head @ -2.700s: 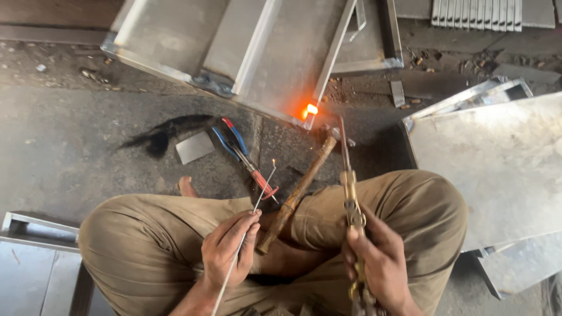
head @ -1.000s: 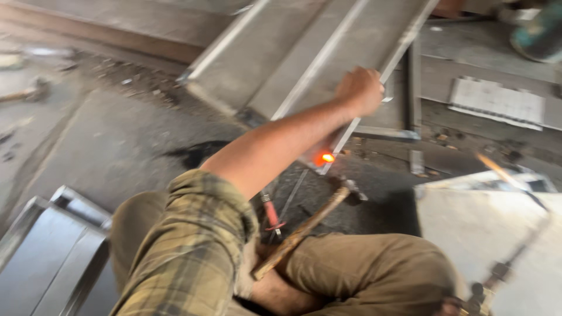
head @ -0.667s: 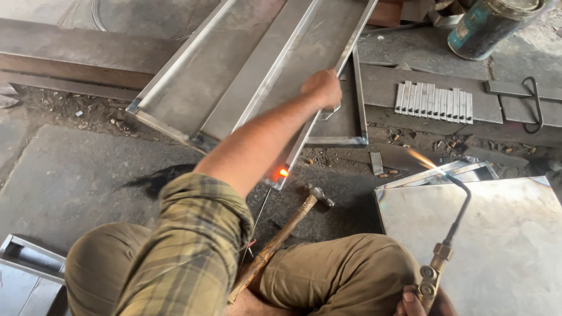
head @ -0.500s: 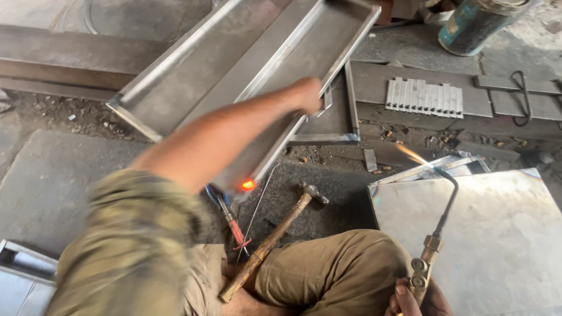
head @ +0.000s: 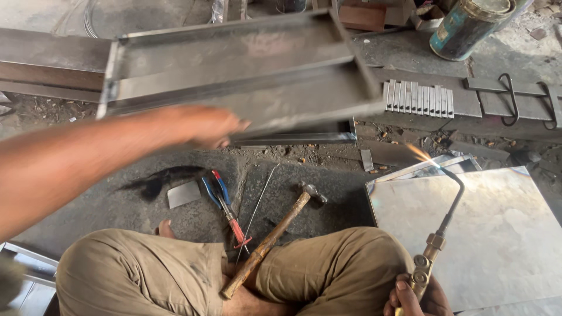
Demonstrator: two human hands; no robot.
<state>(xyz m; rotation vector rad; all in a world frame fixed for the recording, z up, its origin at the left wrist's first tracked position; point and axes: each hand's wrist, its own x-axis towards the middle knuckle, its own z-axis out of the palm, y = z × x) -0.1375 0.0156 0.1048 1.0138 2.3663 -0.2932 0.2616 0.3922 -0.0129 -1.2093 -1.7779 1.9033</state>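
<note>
Torch (head: 446, 206) sits lit in my right hand (head: 417, 297), fingers closed round its brass base above my knee. My left hand (head: 206, 126) grips the edge of the metal tray (head: 234, 70), lifted over the ground beyond the hammer (head: 270, 240).

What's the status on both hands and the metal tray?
Left hand reaching under metal tray, grip unclear. Right hand holds lit torch. Hammer lies by knees.

**Around the work spot**

A wooden-handled hammer (head: 275, 235) lies on the ground beside pliers (head: 224, 206) and a thin wire rod (head: 256, 212). A paint can (head: 470, 26) stands far right, near a row of metal strips (head: 419, 99). The dark patch (head: 157, 180) may be a brush.
</note>
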